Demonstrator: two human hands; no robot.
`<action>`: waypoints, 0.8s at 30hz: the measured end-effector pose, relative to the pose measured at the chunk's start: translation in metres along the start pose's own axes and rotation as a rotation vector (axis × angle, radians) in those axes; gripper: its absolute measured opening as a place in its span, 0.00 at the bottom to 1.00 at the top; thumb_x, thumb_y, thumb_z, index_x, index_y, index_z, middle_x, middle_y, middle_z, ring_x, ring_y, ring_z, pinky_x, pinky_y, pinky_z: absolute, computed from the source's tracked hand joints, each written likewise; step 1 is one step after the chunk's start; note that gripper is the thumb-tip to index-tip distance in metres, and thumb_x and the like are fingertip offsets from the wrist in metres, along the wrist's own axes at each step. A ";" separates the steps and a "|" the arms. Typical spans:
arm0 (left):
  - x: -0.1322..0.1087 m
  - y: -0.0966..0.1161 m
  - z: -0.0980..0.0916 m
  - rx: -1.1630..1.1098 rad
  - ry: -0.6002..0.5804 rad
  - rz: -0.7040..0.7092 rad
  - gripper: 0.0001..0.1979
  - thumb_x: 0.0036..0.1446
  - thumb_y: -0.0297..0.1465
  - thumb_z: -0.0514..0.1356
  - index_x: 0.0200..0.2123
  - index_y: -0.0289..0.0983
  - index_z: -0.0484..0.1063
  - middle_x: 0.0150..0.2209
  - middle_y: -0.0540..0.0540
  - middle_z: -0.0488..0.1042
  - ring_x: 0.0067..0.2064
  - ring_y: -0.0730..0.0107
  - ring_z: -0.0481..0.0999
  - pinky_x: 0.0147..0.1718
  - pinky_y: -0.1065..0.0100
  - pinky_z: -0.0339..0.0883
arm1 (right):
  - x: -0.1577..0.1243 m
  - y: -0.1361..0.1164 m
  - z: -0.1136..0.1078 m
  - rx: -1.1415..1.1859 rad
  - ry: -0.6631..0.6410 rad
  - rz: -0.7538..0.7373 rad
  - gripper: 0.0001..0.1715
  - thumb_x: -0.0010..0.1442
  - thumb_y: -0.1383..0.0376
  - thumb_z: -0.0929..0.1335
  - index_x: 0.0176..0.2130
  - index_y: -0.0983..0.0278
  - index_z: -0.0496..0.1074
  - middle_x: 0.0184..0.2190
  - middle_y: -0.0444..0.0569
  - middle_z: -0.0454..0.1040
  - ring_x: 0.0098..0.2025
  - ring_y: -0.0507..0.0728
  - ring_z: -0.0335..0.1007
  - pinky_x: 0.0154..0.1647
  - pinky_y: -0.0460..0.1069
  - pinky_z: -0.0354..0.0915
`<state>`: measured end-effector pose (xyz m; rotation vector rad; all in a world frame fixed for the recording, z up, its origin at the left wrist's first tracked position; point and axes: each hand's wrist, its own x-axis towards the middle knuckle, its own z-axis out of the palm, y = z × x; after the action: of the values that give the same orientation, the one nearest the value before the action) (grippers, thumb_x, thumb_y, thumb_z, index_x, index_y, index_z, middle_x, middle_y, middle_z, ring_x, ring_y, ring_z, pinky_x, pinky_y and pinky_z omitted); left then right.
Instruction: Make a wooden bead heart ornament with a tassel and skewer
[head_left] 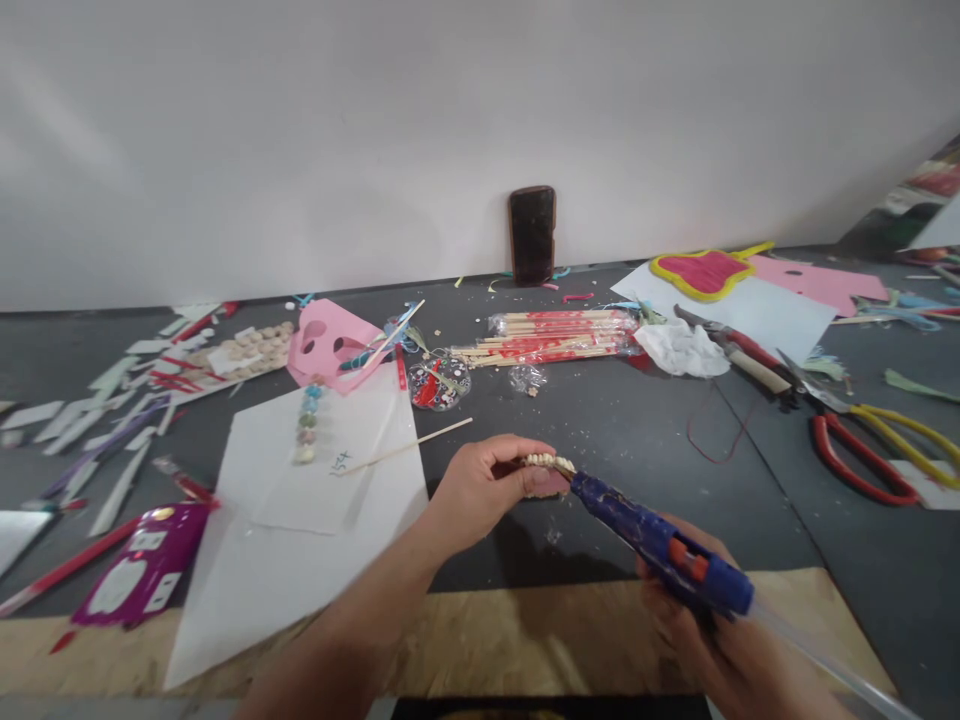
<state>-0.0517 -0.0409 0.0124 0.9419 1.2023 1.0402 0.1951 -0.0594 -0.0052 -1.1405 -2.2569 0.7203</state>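
My left hand (pixel 486 486) is closed in a pinch around a small pink piece (pixel 546 480) topped with a row of pale beads (pixel 549 461). My right hand (pixel 720 640) grips a blue glue gun (pixel 660 545) with an orange trigger. The gun's nozzle touches the pink piece's right end. A clear glue stick (pixel 832 665) sticks out of the gun's back toward the lower right. Both hands hover above the dark mat, near the wooden front edge (pixel 525 640).
White paper sheets (pixel 300 520) with a bead string (pixel 307 425) and a thin stick (pixel 409 446) lie left. Behind are a pink mask (pixel 330 345), packed sticks (pixel 559 335), a phone (pixel 532 233) against the wall, pliers (pixel 739 350), and scissors (pixel 874 445) on the right.
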 end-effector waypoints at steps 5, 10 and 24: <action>0.000 0.001 0.000 0.030 0.015 -0.007 0.12 0.48 0.33 0.66 0.38 0.36 0.76 0.36 0.46 0.81 0.38 0.64 0.80 0.43 0.65 0.73 | -0.001 -0.010 0.005 0.013 0.055 0.104 0.22 0.60 0.59 0.63 0.54 0.59 0.62 0.40 0.52 0.77 0.36 0.59 0.76 0.37 0.49 0.71; 0.000 0.000 -0.001 0.031 0.008 0.007 0.12 0.49 0.32 0.65 0.38 0.35 0.77 0.37 0.45 0.80 0.39 0.64 0.80 0.43 0.66 0.73 | 0.000 -0.019 0.007 0.024 0.104 0.143 0.21 0.61 0.57 0.62 0.53 0.58 0.63 0.40 0.51 0.78 0.36 0.59 0.76 0.37 0.50 0.70; 0.000 -0.003 -0.002 0.072 0.010 0.012 0.13 0.50 0.33 0.64 0.40 0.35 0.76 0.36 0.45 0.81 0.39 0.63 0.80 0.43 0.65 0.72 | -0.005 -0.012 -0.004 0.051 0.083 0.097 0.21 0.59 0.59 0.63 0.53 0.58 0.63 0.36 0.51 0.76 0.32 0.57 0.75 0.31 0.48 0.71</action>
<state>-0.0529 -0.0414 0.0096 1.0019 1.2504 1.0184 0.1941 -0.0687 0.0045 -1.2392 -2.1149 0.7507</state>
